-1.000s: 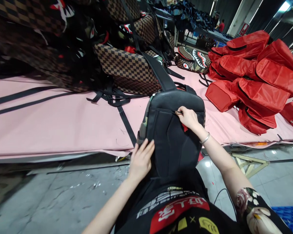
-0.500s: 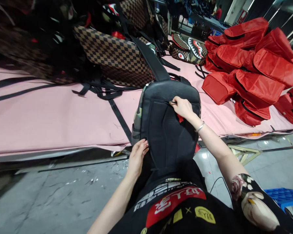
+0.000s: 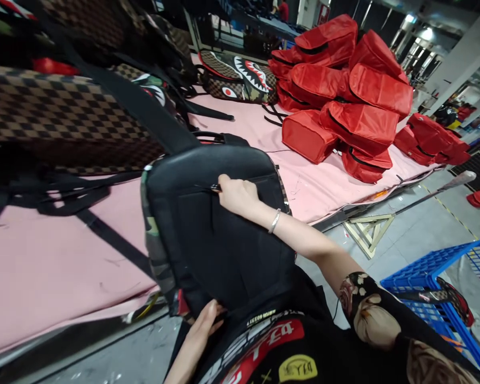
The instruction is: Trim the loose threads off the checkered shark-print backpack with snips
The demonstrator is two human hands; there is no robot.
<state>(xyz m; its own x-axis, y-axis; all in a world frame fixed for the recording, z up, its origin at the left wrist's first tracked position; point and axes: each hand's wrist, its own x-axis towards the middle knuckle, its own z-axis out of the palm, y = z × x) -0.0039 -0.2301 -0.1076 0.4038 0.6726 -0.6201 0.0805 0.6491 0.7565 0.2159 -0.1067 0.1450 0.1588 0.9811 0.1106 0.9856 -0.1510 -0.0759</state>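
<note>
A black padded backpack back panel faces up in front of me, its bottom against my body and its top over the table edge. Camouflage fabric shows along its left side. My right hand is closed on a small metal tool that looks like thread snips, mostly hidden by the fingers. Its tip lies at the seam near the panel's top. At the bag's lower left, my left hand rests with loosely stretched fingers against the edge. A wide black strap runs up and left from the bag.
Checkered bags with loose straps crowd the pink-covered table on the left. A shark-mouth bag lies at the back. Red bags are piled to the right. On the floor at right stands a blue crate with something inside.
My view has turned right and come closer to the backpack. My left hand has slid down to the bag's lower edge. My right hand stays near the top seam, still holding the small tool.
</note>
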